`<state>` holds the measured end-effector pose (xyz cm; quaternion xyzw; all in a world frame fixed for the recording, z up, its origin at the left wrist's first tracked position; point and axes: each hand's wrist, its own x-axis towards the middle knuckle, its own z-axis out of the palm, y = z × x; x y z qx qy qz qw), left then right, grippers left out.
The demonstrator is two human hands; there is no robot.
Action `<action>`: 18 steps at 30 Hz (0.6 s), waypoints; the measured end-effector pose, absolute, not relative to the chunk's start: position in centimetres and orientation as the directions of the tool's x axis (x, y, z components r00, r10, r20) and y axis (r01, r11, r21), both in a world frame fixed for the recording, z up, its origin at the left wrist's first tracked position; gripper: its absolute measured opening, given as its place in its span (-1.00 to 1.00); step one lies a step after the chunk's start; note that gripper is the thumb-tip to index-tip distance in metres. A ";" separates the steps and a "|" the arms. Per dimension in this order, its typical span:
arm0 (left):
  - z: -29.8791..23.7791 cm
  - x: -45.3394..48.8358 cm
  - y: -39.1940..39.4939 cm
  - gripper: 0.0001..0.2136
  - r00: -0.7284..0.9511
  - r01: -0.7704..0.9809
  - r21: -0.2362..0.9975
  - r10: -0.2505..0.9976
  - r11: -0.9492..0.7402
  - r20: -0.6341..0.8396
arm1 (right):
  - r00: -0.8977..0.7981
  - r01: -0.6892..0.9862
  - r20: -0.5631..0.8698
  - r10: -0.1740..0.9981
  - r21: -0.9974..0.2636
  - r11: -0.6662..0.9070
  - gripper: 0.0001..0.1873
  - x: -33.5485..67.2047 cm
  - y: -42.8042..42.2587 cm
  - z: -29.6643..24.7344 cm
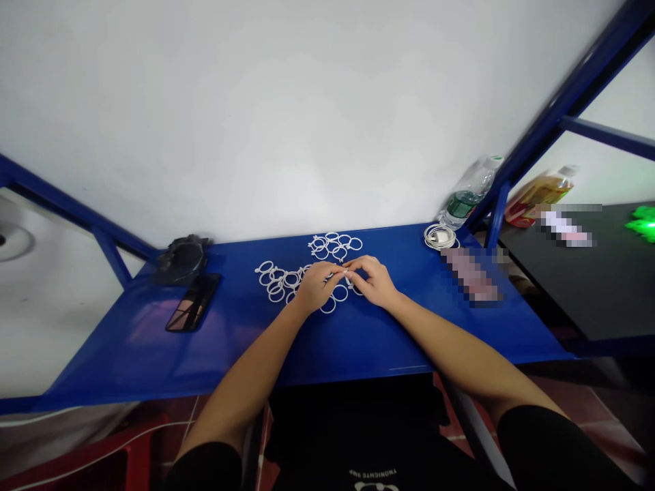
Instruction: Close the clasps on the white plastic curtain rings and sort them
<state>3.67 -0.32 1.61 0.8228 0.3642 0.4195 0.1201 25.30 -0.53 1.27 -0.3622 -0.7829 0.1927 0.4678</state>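
Both my hands meet over the middle of a blue table (153,341). My left hand (317,285) and my right hand (372,278) have their fingers pinched together on a small white plastic ring (346,273) held between them. Several more white rings (279,281) lie loose on the table to the left of and under my hands. A second cluster of white rings (335,245) lies just behind my hands, near the wall.
A dark phone (193,311) lies at the left of the table, with a black object (181,258) behind it. A coiled white cable (440,236) and a clear bottle (468,192) sit at the back right. A blue frame post (557,102) rises there.
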 end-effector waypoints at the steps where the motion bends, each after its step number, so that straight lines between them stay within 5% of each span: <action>1: 1.5 3.5 -0.1 -0.80 0.388 0.527 0.484 0.704 -0.698 0.595 | -0.271 0.410 0.587 0.763 -0.647 0.643 -0.80 25.4 -0.3 1.2; 12: 0.0 1.2 1.8 -0.72 0.213 0.897 0.310 0.922 -0.316 0.323 | -0.344 0.515 0.431 0.834 -0.657 0.551 -0.99 26.4 2.1 -0.3; 18: 0.7 2.7 1.5 -0.77 0.240 0.910 0.286 0.944 -0.300 0.225 | -0.358 0.517 0.418 0.835 -0.656 0.550 -0.95 26.2 2.0 -0.3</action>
